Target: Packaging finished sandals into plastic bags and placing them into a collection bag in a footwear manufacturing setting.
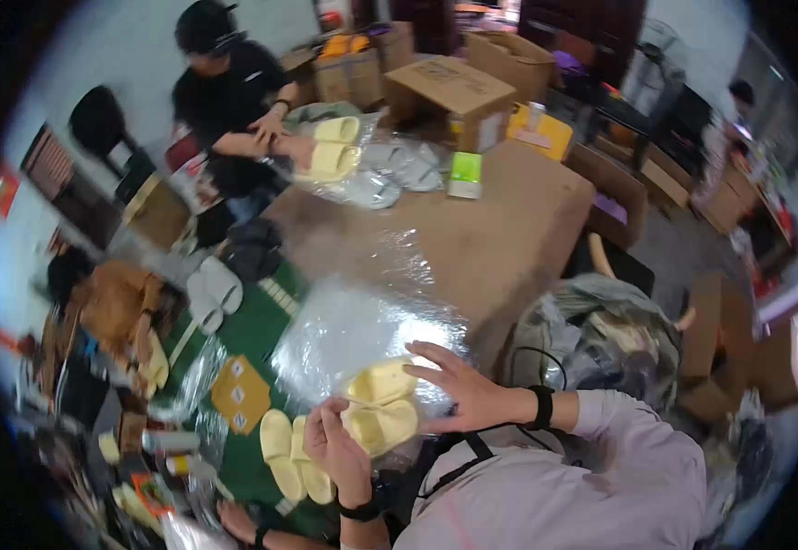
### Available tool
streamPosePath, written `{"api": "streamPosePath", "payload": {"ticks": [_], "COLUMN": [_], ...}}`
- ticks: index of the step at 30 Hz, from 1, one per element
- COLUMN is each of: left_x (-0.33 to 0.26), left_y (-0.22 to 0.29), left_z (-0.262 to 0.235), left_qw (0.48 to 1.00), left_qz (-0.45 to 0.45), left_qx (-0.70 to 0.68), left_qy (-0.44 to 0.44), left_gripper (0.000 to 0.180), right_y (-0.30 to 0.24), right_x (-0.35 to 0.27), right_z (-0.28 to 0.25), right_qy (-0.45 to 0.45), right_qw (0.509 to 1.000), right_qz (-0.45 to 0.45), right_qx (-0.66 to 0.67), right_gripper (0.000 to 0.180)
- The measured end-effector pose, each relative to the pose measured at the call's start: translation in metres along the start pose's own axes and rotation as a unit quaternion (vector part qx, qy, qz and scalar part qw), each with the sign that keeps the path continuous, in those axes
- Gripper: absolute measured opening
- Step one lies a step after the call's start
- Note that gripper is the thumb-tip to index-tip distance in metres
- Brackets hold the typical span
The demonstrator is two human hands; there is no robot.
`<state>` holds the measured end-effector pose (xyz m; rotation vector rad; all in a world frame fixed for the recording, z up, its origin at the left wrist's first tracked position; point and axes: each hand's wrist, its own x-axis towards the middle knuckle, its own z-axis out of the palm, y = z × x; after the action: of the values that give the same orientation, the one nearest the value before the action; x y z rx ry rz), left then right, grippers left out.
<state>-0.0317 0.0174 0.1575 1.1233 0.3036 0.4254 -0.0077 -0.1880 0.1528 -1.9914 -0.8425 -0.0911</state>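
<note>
A pair of pale yellow slippers (382, 427) lies in front of me, seemingly on or in clear plastic. At their left edge is my left hand (337, 451), its fingers curled together; whatever they pinch is too small to make out. My right hand (469, 389) is open at the right side of the pair, fingers spread and thumb apart. Whether it touches the slippers I cannot tell. A shiny clear plastic sheet or bag (344, 335) spreads beyond the pair. Left of my left hand, more yellow slippers (277, 438) lie on the green mat (261, 348).
Across the brown table (500, 229), a person (234, 101) handles bagged yellow slippers (333, 151). Another person (115, 307) works at the left. A co-worker's hand (237, 521) reaches in at the lower left. A stuffed sack (601, 321) stands to my right. Cartons (454, 87) stand behind.
</note>
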Motion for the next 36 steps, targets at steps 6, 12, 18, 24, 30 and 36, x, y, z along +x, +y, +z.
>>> {"api": "streamPosePath", "payload": {"ticks": [6, 12, 18, 24, 30, 36], "left_x": [-0.042, -0.072, -0.121, -0.116, -0.132, -0.148], "left_y": [0.021, -0.005, -0.07, -0.18, -0.192, -0.176], "left_z": [0.045, 0.099, 0.136, 0.165, 0.152, 0.146], "left_qw": [0.753, 0.672, 0.656, 0.715, 0.69, 0.767], "left_qz": [0.097, 0.097, -0.097, 0.178, 0.072, 0.048], "left_qx": [0.176, 0.105, 0.237, 0.48, 0.556, 0.496], "left_qy": [-0.627, -0.727, -0.71, -0.476, -0.457, -0.404], "left_gripper": [0.008, 0.036, 0.041, 0.077, 0.051, 0.024], "right_y": [0.006, -0.002, -0.04, -0.062, 0.049, 0.11], "right_x": [-0.031, -0.1, -0.214, -0.308, -0.342, -0.283], "right_z": [0.021, -0.067, -0.146, -0.216, -0.213, -0.164], "right_qy": [0.075, 0.3, 0.584, 0.402, 0.248, 0.329], "right_qw": [0.965, 0.896, 0.744, 0.729, 0.88, 0.886], "right_qz": [0.161, 0.123, 0.199, 0.281, 0.315, 0.24], "right_qx": [-0.195, -0.303, -0.258, -0.477, -0.254, -0.222], "right_gripper": [0.077, 0.034, 0.021, 0.013, 0.019, 0.025]}}
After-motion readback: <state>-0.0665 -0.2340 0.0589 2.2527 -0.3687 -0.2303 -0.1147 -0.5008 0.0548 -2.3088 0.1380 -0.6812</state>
